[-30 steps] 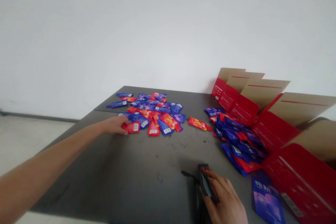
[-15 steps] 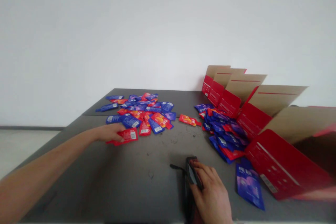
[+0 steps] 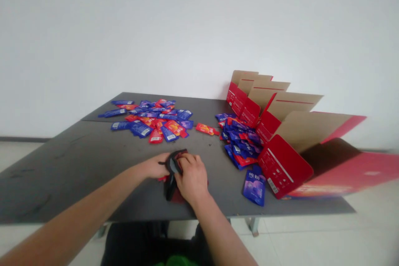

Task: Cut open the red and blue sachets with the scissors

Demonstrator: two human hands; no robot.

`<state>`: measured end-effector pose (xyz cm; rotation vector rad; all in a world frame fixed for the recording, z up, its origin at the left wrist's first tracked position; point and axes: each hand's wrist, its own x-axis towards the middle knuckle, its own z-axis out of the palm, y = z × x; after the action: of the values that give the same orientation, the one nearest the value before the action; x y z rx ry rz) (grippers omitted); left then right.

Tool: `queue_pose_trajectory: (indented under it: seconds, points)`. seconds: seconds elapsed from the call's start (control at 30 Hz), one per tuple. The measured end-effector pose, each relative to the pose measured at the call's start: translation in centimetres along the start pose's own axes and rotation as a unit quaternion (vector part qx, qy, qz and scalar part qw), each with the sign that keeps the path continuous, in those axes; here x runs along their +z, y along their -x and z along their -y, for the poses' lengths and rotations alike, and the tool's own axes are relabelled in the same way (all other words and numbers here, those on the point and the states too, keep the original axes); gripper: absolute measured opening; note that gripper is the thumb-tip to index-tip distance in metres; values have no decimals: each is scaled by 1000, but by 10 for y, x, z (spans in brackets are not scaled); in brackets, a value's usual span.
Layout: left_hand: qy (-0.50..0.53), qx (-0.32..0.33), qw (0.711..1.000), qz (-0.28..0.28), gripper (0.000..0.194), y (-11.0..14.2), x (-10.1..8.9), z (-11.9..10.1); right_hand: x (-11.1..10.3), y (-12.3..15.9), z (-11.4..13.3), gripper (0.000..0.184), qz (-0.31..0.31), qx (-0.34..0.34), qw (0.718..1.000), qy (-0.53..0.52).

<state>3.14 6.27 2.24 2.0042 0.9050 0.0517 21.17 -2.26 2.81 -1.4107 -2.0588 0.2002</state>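
Note:
Near the table's front edge, my right hand (image 3: 193, 176) is closed over a black handheld device (image 3: 172, 164) that looks like a barcode scanner, with a short strap and a handle. My left hand (image 3: 154, 167) has come up against its left side. A bit of a red pouch (image 3: 162, 178) shows just below the left fingers, which are partly hidden behind the device. Beyond both hands lies a loose spread of blue and red spouted pouches (image 3: 140, 129), several with barcodes facing up.
A second heap of pouches (image 3: 241, 143) lies at the right, beside a row of open red cartons (image 3: 283, 166) with raised brown flaps. One blue pouch (image 3: 254, 187) lies in front of the heap, and a single red pouch (image 3: 205, 129) between the groups. The grey table (image 3: 93, 162) meets a white wall.
My left hand has carried the red pouch from the spread toward me, over to the device. My right hand and the device now sit beside it. The view has turned right and down.

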Motion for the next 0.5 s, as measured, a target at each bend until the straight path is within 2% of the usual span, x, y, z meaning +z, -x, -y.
queue_pose_trajectory:
  seconds: [0.07,0.17,0.23,0.3,0.37,0.43,0.5]
  points:
    - [4,-33,998,-58,28,5,6,2,2,-14,-10,16,36,-4,999,36]
    - [-1,-71,988,-137,33,18,14,3,-7,-25,-34,13,77,24,992,93]
    - [-12,-51,984,-169,33,27,20,1,-17,-28,-46,15,97,65,985,125]
    - [-11,-23,979,-201,27,33,25,-3,-25,-30,-48,16,91,91,982,140]
    - [-7,-16,976,-218,18,38,29,-5,-30,-30,-42,21,57,60,989,124]
    - [-10,-10,974,-225,15,41,31,-6,-31,-30,-34,24,28,-25,996,82]
    - [-14,-6,972,-234,19,44,33,-5,-30,-29,-30,23,26,-95,995,36]
